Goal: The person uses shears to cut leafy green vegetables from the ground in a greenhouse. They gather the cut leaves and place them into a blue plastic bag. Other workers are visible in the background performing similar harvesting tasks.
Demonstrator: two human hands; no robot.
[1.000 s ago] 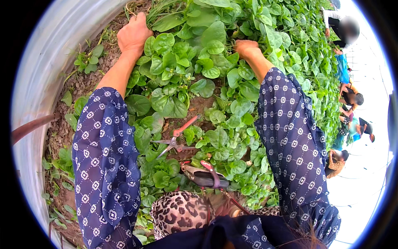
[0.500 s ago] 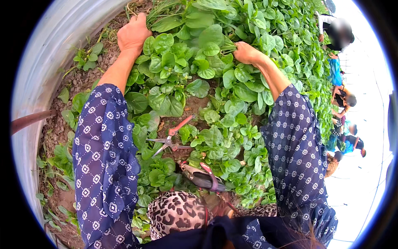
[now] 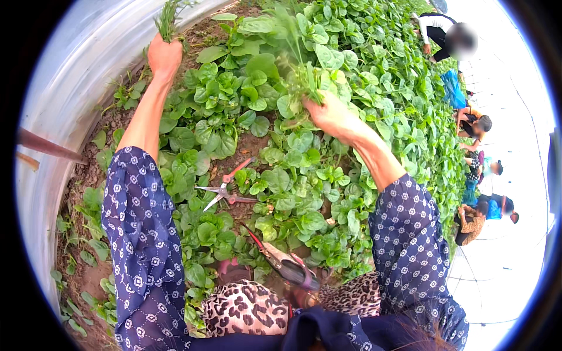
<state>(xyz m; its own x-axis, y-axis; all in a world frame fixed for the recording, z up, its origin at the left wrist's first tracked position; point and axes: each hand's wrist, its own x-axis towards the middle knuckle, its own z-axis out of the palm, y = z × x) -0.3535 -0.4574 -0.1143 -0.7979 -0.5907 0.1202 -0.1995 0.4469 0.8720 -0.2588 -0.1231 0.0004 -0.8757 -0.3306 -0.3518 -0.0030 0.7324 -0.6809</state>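
My left hand (image 3: 164,55) is closed round a tuft of thin green grass (image 3: 168,22), raised beside the plastic sheet at the far left. In my right hand (image 3: 331,114), also closed, is a bunch of grassy weeds (image 3: 301,85), its upper stems smeared by motion. Both hands are over a dense bed of broad-leaved green plants (image 3: 219,137). Between my forearms, open pruning shears (image 3: 224,190) with red handles lie on the soil among the leaves, touched by neither hand.
A translucent plastic wall (image 3: 52,105) curves along the left, with a brown pole (image 3: 55,146) in front of it. A dark item with a strap (image 3: 293,269) is by my leopard-print legs (image 3: 249,307). Several people, one in white sleeves (image 3: 436,23), crouch along the bed's right side.
My left hand has lifted up and left with its grass tuft. My right hand has drawn nearer and slightly left, its weeds now raised clear of the leaves.
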